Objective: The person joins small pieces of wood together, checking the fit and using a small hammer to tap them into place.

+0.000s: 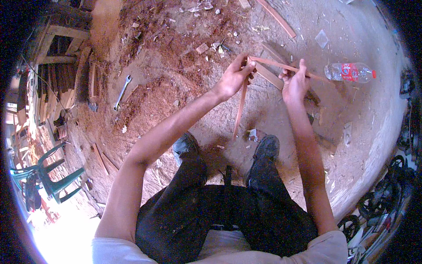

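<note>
My left hand (233, 79) pinches the upper end of a thin wooden strip (240, 110) that hangs down toward my feet. At the same fingertips sits the end of a second thin wooden strip (272, 64), which slants off to the right, so the two form a corner. My right hand (293, 86) grips that second strip partway along, its fingers curled with one pointing upward. Behind the hands is a wider flat wooden piece (269, 77); whether it lies on the ground or touches my fingers, I cannot tell.
A spanner (122, 93) lies on the sawdust-strewn ground at left. To the right is a clear plastic bottle (351, 72) with a red label. A long wooden strip (278, 18) lies farther off. Green plastic chairs (55, 171) stand at left, and dark cluttered parts (387, 189) at right.
</note>
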{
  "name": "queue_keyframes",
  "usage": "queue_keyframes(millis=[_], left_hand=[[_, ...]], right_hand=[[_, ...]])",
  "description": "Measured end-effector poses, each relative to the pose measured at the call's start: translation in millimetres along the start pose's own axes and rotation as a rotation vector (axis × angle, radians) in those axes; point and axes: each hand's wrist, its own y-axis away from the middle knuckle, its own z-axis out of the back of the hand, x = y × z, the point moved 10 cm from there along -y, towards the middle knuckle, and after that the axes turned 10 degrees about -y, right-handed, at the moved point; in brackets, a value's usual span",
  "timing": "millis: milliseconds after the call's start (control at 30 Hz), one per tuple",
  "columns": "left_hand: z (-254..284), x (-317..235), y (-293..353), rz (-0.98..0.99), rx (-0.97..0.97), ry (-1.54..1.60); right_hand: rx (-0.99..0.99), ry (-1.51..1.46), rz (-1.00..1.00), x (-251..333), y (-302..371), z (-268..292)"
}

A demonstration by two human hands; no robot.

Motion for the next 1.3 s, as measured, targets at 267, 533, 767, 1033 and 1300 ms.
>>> queue_keyframes(millis=[267, 533, 767, 1033, 1300], left_hand=[[0.3, 33.9, 12.2, 0.189, 0.044, 0.100], [12.0, 71.0, 28.3, 0.282, 0.035, 0.148], [27.4, 91.3, 37.2, 0.350, -0.105, 0.188], [34.1, 118.8, 43.8, 0.394, -0.145, 0.190], [56.8, 144.8, 49.2, 0.417, -0.172, 0.225]], right_hand=[[-0.062, 0.054, -0.039, -25.0, 1.1, 17.7], [-0.057, 0.076, -0.050, -56.5, 9.8, 21.9], [-0.030, 0.012, -0.123, -91.6, 17.5, 24.3], [-0.002, -0.061, -0.201, -110.5, 10.7, 36.9], [0.154, -0.049, -0.400, -114.8, 14.4, 48.2]])
